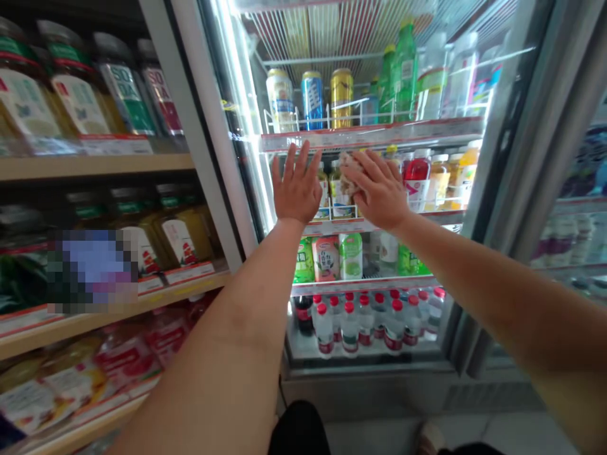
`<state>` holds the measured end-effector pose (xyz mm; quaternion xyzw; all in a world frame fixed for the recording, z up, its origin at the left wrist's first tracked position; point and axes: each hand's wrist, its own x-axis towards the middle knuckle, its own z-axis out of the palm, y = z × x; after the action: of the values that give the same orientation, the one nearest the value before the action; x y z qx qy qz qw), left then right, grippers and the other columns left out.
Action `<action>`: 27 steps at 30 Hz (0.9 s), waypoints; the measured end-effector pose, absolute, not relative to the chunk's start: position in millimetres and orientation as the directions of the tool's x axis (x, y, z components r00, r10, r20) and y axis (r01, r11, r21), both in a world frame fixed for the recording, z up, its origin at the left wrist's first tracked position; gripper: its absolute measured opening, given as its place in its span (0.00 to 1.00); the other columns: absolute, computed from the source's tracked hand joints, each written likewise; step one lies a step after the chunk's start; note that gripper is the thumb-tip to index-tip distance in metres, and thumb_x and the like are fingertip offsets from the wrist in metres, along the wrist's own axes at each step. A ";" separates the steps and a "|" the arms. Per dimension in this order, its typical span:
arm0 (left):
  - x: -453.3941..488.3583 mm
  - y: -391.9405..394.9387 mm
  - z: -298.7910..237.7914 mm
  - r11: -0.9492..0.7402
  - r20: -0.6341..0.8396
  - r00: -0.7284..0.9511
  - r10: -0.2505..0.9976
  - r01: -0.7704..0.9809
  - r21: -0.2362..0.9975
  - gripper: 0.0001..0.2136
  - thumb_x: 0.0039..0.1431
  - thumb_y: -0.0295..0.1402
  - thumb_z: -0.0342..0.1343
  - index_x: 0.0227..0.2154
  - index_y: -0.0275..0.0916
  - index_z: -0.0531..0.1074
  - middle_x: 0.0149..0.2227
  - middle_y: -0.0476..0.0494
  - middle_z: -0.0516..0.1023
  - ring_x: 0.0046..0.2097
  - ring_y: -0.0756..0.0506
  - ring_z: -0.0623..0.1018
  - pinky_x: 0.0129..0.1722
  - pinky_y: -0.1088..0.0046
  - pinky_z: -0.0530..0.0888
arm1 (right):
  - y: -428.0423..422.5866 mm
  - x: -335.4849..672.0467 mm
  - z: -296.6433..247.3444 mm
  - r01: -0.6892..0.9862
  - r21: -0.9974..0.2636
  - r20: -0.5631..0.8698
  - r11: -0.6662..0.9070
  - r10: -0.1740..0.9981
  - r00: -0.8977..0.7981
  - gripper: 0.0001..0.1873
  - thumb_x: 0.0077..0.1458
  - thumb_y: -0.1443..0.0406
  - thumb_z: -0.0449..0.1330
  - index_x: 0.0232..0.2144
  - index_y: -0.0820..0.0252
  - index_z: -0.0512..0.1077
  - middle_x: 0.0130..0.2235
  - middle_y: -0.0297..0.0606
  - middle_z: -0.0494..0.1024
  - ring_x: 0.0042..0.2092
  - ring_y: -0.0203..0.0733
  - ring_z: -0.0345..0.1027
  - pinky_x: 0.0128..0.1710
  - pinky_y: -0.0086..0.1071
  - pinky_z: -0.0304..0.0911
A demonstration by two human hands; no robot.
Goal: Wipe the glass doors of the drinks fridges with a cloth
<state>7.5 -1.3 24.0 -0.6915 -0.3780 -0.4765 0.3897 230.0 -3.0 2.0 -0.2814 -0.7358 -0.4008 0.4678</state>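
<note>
My left hand (298, 186) lies flat with fingers spread against the glass door (256, 208) of a lit drinks fridge. It holds nothing. To its right, my right hand (379, 189) presses a crumpled, pale cloth (349, 172) to the same glass, its fingers laid over the cloth. Part of the cloth is hidden under the palm. Behind the glass, bottles with white labels (336, 189) show between the two hands. Above them stand a blue can (312, 100) and a gold can (342, 98) on a wire-fronted shelf.
On the left, an open shelf (109, 165) carries several bottles of juice or vinegar. Red-capped water bottles (349, 325) fill the fridge's bottom level. A metal door frame (516, 208) runs down the right side. My knee (300, 430) shows at the lower edge, above a tiled floor (370, 436).
</note>
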 end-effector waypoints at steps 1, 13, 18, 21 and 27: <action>7.5 -1.2 24.1 -0.401 0.954 0.262 0.145 0.897 -0.186 0.30 0.65 0.29 0.47 0.70 0.49 0.55 0.74 0.50 0.52 0.76 0.41 0.44 0.74 0.47 0.35 | -2.6 232.8 -4.2 0.789 0.333 0.913 0.517 0.034 -0.407 0.34 0.62 0.68 0.54 0.68 0.43 0.59 0.71 0.35 0.60 0.73 0.54 0.49 0.69 0.58 0.48; 7.2 1.8 24.4 -0.361 0.956 0.263 0.126 0.910 -0.203 0.30 0.64 0.28 0.47 0.69 0.48 0.58 0.73 0.49 0.54 0.75 0.41 0.46 0.74 0.48 0.36 | -8.1 285.9 -38.3 0.758 0.450 0.833 0.471 0.083 -0.547 0.34 0.63 0.67 0.57 0.70 0.44 0.57 0.72 0.38 0.60 0.73 0.54 0.50 0.69 0.53 0.49; 7.5 1.2 24.9 -0.376 0.954 0.263 0.142 0.906 -0.193 0.30 0.64 0.28 0.47 0.69 0.47 0.58 0.73 0.47 0.54 0.75 0.40 0.46 0.74 0.46 0.35 | -13.1 317.7 -48.4 0.678 0.563 0.728 0.472 0.105 -0.677 0.36 0.63 0.68 0.58 0.70 0.43 0.56 0.71 0.37 0.63 0.72 0.52 0.52 0.70 0.52 0.51; 7.6 -0.1 25.2 -0.413 0.954 0.254 0.162 0.895 -0.169 0.31 0.63 0.29 0.49 0.70 0.48 0.57 0.74 0.48 0.53 0.75 0.39 0.45 0.74 0.45 0.35 | -14.5 337.2 -46.8 0.744 0.508 0.784 0.434 0.124 -0.608 0.35 0.62 0.68 0.58 0.69 0.44 0.59 0.69 0.39 0.65 0.71 0.53 0.55 0.68 0.52 0.54; 5.9 3.4 24.2 -0.422 0.956 0.264 0.128 0.887 -0.188 0.30 0.65 0.30 0.48 0.70 0.49 0.56 0.74 0.51 0.52 0.76 0.42 0.43 0.74 0.46 0.34 | -14.6 369.0 -49.2 0.921 0.233 0.948 0.312 0.139 -0.287 0.31 0.62 0.65 0.58 0.66 0.51 0.64 0.70 0.46 0.62 0.70 0.63 0.55 0.64 0.59 0.59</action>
<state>5.9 3.4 24.2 -0.6913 -0.3671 -0.4830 0.3925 369.0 -14.6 -49.2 -0.3934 -0.6739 -0.4351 0.4492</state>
